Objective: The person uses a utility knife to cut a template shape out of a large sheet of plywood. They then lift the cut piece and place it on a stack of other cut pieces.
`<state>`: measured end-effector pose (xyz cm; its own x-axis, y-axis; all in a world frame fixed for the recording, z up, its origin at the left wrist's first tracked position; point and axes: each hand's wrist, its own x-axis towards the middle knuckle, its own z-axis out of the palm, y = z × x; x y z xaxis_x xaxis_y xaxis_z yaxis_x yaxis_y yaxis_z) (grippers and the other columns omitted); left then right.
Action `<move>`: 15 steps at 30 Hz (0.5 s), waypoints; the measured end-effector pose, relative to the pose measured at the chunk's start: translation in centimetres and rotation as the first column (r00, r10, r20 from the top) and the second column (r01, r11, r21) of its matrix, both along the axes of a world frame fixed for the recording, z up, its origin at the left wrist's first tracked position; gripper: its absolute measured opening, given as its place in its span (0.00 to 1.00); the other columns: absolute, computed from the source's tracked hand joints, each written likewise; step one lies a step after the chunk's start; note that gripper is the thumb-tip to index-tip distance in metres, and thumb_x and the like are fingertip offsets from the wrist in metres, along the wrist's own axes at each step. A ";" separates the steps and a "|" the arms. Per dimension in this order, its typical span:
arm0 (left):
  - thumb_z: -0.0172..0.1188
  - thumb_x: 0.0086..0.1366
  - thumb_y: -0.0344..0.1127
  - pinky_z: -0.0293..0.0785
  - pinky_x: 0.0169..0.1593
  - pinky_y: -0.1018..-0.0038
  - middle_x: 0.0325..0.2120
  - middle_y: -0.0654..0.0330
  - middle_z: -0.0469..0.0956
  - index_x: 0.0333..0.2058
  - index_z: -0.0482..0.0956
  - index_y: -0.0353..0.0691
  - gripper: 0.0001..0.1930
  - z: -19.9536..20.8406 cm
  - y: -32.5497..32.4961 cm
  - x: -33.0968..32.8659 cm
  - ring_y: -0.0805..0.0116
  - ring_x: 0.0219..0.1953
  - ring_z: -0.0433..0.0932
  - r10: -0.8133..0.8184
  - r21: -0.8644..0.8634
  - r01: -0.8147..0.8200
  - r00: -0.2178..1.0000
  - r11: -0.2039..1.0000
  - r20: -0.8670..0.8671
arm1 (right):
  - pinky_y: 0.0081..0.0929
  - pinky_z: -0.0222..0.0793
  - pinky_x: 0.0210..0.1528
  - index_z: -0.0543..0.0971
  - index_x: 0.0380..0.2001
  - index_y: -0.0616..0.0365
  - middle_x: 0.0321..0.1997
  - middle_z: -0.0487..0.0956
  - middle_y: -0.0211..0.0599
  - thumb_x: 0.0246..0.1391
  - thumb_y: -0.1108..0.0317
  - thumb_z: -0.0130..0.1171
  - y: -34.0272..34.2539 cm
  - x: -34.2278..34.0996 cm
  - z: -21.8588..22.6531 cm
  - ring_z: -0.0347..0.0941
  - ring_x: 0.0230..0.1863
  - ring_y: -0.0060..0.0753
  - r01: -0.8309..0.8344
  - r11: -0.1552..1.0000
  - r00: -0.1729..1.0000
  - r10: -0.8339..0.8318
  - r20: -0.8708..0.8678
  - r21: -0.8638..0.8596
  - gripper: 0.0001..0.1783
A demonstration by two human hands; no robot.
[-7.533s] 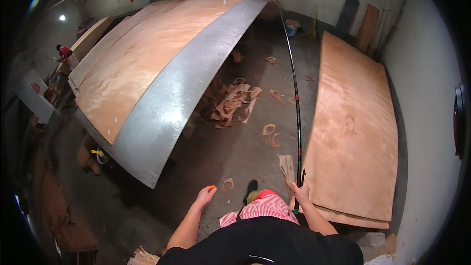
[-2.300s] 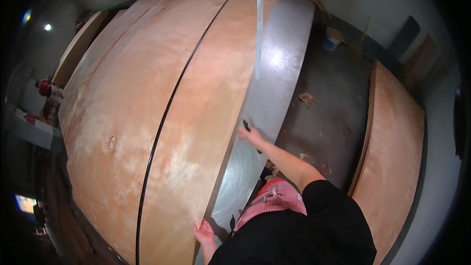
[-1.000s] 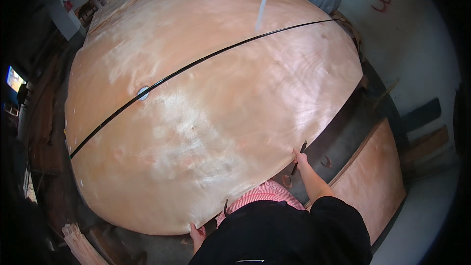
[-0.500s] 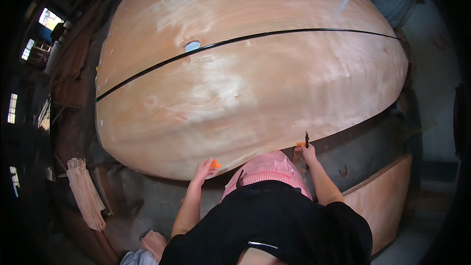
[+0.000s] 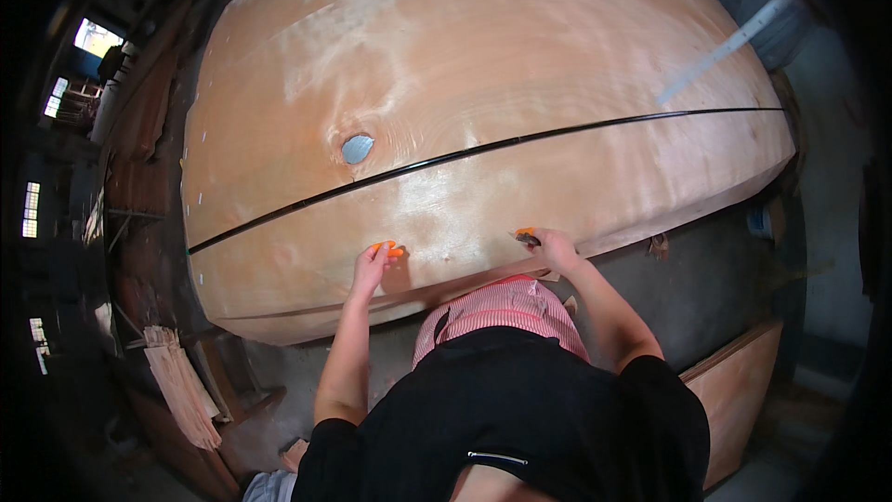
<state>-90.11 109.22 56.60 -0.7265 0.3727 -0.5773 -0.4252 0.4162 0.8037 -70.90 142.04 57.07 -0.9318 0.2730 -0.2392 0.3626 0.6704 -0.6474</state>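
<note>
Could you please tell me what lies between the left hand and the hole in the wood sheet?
In the head view, the black rod crosses the wood sheet between the left hand and the hole.

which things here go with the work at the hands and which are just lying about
In use, it seems:
small, dark handheld tool, in the right hand
broad, pale-brown wood sheet, under the left hand
long, thin black rod, across the sheet

Lying about, seemingly:
bundle of pale wooden strips, lower left
stack of flat, pale-brown wood, lower right
</note>
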 end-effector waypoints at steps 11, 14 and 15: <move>0.42 0.59 0.55 0.73 0.27 0.82 0.31 0.51 0.76 0.39 0.70 0.32 0.27 -4.0 -5.7 -6.4 0.68 0.29 0.77 0.433 0.110 -0.531 0.780 0.840 0.452 | 0.36 0.65 0.33 0.74 0.32 0.55 0.29 0.75 0.45 0.44 0.70 0.49 -1.9 -7.5 0.4 0.71 0.31 0.47 -0.239 0.970 0.970 0.237 0.051 0.036 0.10; 0.40 0.55 0.64 0.72 0.22 0.83 0.31 0.47 0.76 0.39 0.70 0.30 0.35 -4.9 -6.1 -9.2 0.64 0.27 0.78 0.440 0.038 -0.579 0.658 0.814 0.611 | 0.31 0.67 0.33 0.74 0.26 0.55 0.27 0.75 0.40 0.41 0.76 0.44 -4.2 -7.9 0.3 0.72 0.31 0.42 -0.209 0.978 0.976 0.209 0.056 -0.018 0.10; 0.40 0.55 0.64 0.72 0.21 0.83 0.31 0.47 0.76 0.39 0.70 0.30 0.36 -5.0 -6.1 -9.7 0.63 0.26 0.78 0.432 0.018 -0.582 0.625 0.813 0.650 | 0.32 0.66 0.34 0.74 0.29 0.55 0.29 0.75 0.42 0.42 0.75 0.45 -4.7 -8.2 0.6 0.71 0.32 0.43 -0.231 0.972 0.967 0.234 0.103 -0.038 0.11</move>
<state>-99.78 103.17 51.61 -0.3701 0.2142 -0.9040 -0.9264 -0.1584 0.3417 -79.08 137.32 57.64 -0.9379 0.0439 -0.3441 0.2660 0.7279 -0.6320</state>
